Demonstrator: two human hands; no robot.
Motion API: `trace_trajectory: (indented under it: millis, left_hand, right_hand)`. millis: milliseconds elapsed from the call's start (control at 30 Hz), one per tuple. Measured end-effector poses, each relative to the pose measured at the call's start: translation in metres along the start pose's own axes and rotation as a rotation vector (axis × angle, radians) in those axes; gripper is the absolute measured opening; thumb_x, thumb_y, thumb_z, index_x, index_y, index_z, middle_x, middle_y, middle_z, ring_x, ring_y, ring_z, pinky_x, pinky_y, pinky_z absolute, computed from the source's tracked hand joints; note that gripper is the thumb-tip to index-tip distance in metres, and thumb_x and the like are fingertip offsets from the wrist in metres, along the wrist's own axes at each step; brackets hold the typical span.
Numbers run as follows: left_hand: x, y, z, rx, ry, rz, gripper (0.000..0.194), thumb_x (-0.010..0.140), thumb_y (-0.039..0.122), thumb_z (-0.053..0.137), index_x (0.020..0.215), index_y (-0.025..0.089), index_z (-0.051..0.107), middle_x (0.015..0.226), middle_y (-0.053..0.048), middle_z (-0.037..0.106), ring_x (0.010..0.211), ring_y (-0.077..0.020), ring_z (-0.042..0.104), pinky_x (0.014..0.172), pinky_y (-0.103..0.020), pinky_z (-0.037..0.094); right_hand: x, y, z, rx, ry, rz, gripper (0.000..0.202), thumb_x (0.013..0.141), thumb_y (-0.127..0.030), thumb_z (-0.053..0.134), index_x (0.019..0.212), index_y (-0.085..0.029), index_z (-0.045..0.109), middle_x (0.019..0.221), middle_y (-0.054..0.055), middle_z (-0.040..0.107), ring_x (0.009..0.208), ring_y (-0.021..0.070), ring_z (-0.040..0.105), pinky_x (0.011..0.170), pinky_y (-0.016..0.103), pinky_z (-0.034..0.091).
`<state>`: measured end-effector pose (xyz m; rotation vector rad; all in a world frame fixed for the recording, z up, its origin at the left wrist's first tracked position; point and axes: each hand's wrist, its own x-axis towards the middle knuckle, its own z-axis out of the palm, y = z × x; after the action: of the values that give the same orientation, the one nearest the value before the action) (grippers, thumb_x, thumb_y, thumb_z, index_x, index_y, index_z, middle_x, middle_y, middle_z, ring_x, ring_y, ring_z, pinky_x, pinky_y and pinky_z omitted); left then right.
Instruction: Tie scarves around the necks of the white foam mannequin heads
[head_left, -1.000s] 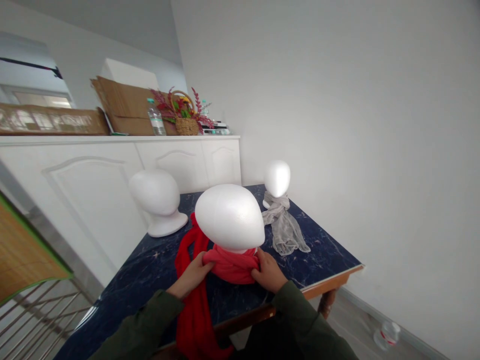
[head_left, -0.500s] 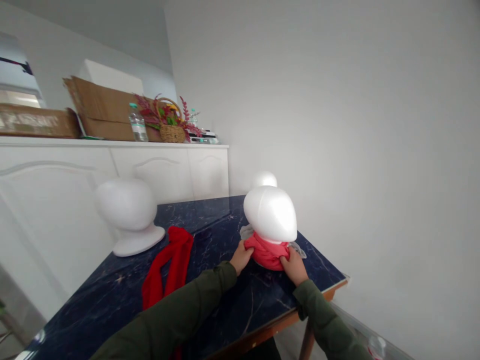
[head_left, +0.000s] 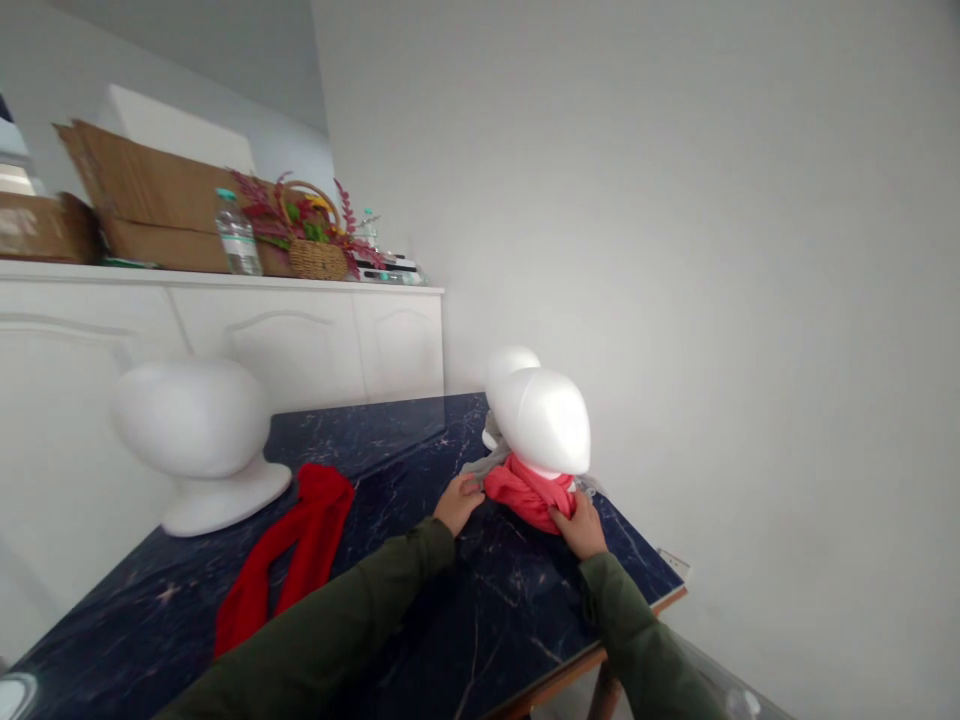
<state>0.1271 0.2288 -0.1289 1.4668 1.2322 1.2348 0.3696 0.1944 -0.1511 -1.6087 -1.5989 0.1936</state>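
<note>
A pink scarf [head_left: 523, 492] is circling the neck of the front white head [head_left: 547, 420], which is standing near the right edge of the desk [head_left: 480, 610]. The right grip [head_left: 583, 525] is pinching the scarf at the front of that head's neck. The left grip [head_left: 457, 503] is curling just left of the front head, beside a grey scarf [head_left: 486, 464]; I cannot tell whether it is grasping any cloth. Another head [head_left: 502, 366] is standing close behind the front head, which is partly hiding it.

A one-sided pull on the pink scarf could be tipping the front head or loosening the wrap; catching the grey scarf could be dragging the head behind.

Left of the front head, bare desk is stretching to a red scarf [head_left: 322, 500] and a third head [head_left: 193, 415]. On its right, room is narrowing towards the desk edge, with the wall [head_left: 712, 330] rising beyond.
</note>
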Motion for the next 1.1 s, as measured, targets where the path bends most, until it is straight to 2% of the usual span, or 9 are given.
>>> trace_trajectory:
  millis: [167, 333, 433, 500, 633, 767, 833, 967, 1100]
  left_hand:
    - [-0.072, 0.006, -0.122, 0.294, 0.159, 0.006, 0.045, 0.063, 0.032, 0.06, 0.104, 0.015, 0.051, 0.109, -0.011, 0.055, 0.101, -0.0254, 0.052, 0.092, -0.041, 0.038]
    - [-0.128, -0.005, -0.205, 1.029, 0.358, -0.039, 0.075, 0.066, 0.052, 0.053, 0.121, 0.004, 0.039, 0.122, -0.022, 0.045, 0.115, -0.0336, 0.041, 0.099, -0.044, 0.029]
    - [-0.141, -0.016, -0.213, 1.051, 0.292, -0.145, 0.067, 0.066, 0.042, 0.054, 0.117, 0.001, 0.045, 0.118, -0.025, 0.048, 0.114, -0.0376, 0.042, 0.097, -0.048, 0.028]
    - [-0.143, -0.018, -0.209, 0.982, 0.251, -0.121, 0.049, 0.069, 0.025, 0.047, 0.112, 0.003, 0.05, 0.115, -0.022, 0.052, 0.112, -0.0327, 0.046, 0.099, -0.044, 0.028]
    - [-0.154, -0.005, -0.183, 0.834, 0.19, -0.028, 0.047, 0.07, 0.012, 0.037, 0.114, 0.01, 0.051, 0.116, -0.011, 0.055, 0.109, -0.0203, 0.05, 0.1, -0.032, 0.032]
    - [-0.19, 0.021, -0.137, 0.567, 0.034, 0.189, 0.044, 0.07, 0.013, 0.041, 0.113, 0.016, 0.054, 0.114, -0.008, 0.056, 0.108, -0.0213, 0.05, 0.1, -0.034, 0.032]
    - [-0.207, 0.03, -0.122, 0.479, -0.088, 0.257, 0.047, 0.069, 0.015, 0.05, 0.115, 0.017, 0.051, 0.116, -0.009, 0.055, 0.109, -0.0232, 0.048, 0.1, -0.035, 0.032]
    - [-0.207, 0.027, -0.151, 0.382, -0.06, 0.225, 0.04, 0.076, 0.032, 0.051, 0.112, 0.015, 0.047, 0.111, -0.011, 0.055, 0.1, -0.0216, 0.053, 0.091, -0.034, 0.04]
    - [-0.162, 0.001, -0.237, 0.668, 0.505, 0.037, 0.05, 0.075, 0.041, 0.05, 0.114, 0.01, 0.044, 0.111, -0.014, 0.053, 0.102, -0.0228, 0.052, 0.089, -0.034, 0.041]
  right_hand:
    - [-0.02, 0.005, -0.004, 0.097, -0.051, -0.01, 0.059, 0.066, -0.052, 0.056, 0.109, -0.013, 0.045, 0.101, 0.011, 0.054, 0.097, 0.0242, 0.052, 0.088, 0.037, 0.039]
    - [-0.049, -0.002, -0.003, 0.047, 0.233, -0.054, 0.073, 0.061, -0.058, 0.059, 0.113, -0.01, 0.043, 0.108, 0.016, 0.05, 0.105, 0.0289, 0.047, 0.092, 0.044, 0.035]
    - [-0.072, -0.017, -0.007, 0.055, 0.478, 0.014, 0.069, 0.06, -0.061, 0.059, 0.104, -0.009, 0.047, 0.1, 0.017, 0.05, 0.097, 0.0291, 0.048, 0.082, 0.042, 0.041]
    - [-0.093, -0.036, -0.006, 0.138, 0.432, 0.09, 0.058, 0.065, -0.06, 0.055, 0.096, -0.011, 0.05, 0.094, 0.015, 0.052, 0.085, 0.025, 0.051, 0.073, 0.037, 0.045]
    - [-0.139, -0.103, 0.013, 0.504, -0.168, 0.136, 0.048, 0.072, -0.059, 0.047, 0.09, -0.015, 0.053, 0.088, 0.01, 0.056, 0.079, 0.0201, 0.054, 0.071, 0.033, 0.045]
    - [-0.162, -0.182, 0.041, 1.046, -0.996, 0.464, 0.064, 0.072, -0.07, 0.033, 0.103, -0.017, 0.049, 0.09, 0.009, 0.058, 0.074, 0.0175, 0.059, 0.066, 0.032, 0.046]
    - [-0.161, -0.209, 0.053, 1.174, -1.234, 0.502, 0.063, 0.074, -0.069, 0.031, 0.097, -0.015, 0.053, 0.082, 0.008, 0.06, 0.074, 0.0175, 0.06, 0.068, 0.033, 0.046]
    - [-0.143, -0.22, 0.079, 1.093, -0.822, 0.297, 0.041, 0.067, -0.056, 0.055, 0.074, -0.016, 0.056, 0.07, 0.005, 0.061, 0.069, 0.0178, 0.06, 0.069, 0.031, 0.047]
    - [-0.119, -0.189, 0.095, 0.916, -0.438, 0.278, 0.042, 0.069, -0.058, 0.05, 0.066, -0.016, 0.053, 0.061, 0.005, 0.059, 0.06, 0.0186, 0.057, 0.061, 0.031, 0.045]
